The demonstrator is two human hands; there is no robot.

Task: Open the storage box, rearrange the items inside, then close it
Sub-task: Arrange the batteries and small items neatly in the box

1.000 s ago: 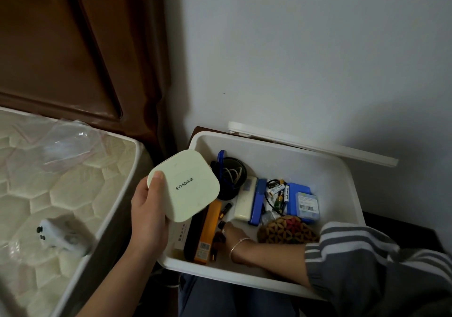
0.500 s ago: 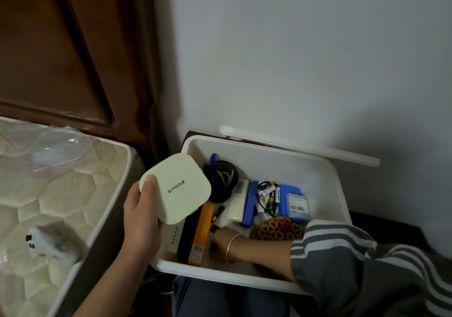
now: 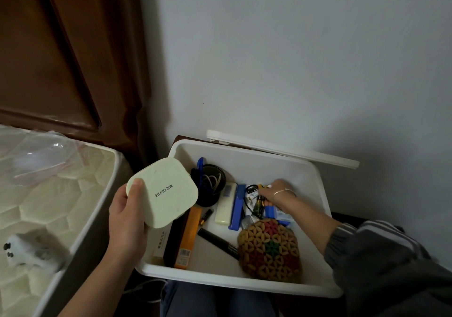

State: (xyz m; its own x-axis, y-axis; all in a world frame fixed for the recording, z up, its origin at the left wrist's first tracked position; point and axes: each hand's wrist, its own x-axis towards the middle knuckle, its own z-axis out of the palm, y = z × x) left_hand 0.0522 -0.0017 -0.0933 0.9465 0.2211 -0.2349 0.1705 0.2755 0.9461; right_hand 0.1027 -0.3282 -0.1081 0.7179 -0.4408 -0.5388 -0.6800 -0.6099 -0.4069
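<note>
Box [image 3: 220,276]: white, open, set against the wall [image 3: 269,72], just right of the mattress [image 3: 49,206]. Lid [image 3: 281,149] off, standing on edge behind the far rim, against the wall.

Left hand [image 3: 127,219]: grips a pale green square case [image 3: 163,192], thumb on its top face near one corner, fingers underneath. I hold the case tilted over the box's left side, lettering up.

Right hand [image 3: 275,192]: inside the box, toward the far right, down on a cluster of batteries [image 3: 256,203]. Fingers point into the cluster. The hand is blurred, so I cannot tell whether they pinch anything. Thin bracelet [image 3: 285,191] at the wrist; striped grey sleeve [image 3: 367,243] pushed up the forearm.

Contents, left to right:
- black pack [image 3: 176,238] and orange pack [image 3: 188,238], side by side along the left wall, partly under the case
- black round tub [image 3: 211,187] at far left, blue pen [image 3: 200,167] against it
- white remote [image 3: 226,205], blue bar [image 3: 237,206] just beside it
- black comb [image 3: 217,242] lying flat on the bottom
- woven flower-pattern pouch [image 3: 269,250] at near right, touching the comb's toothed end

On the mattress: small white gadget [image 3: 29,250], blurred.
</note>
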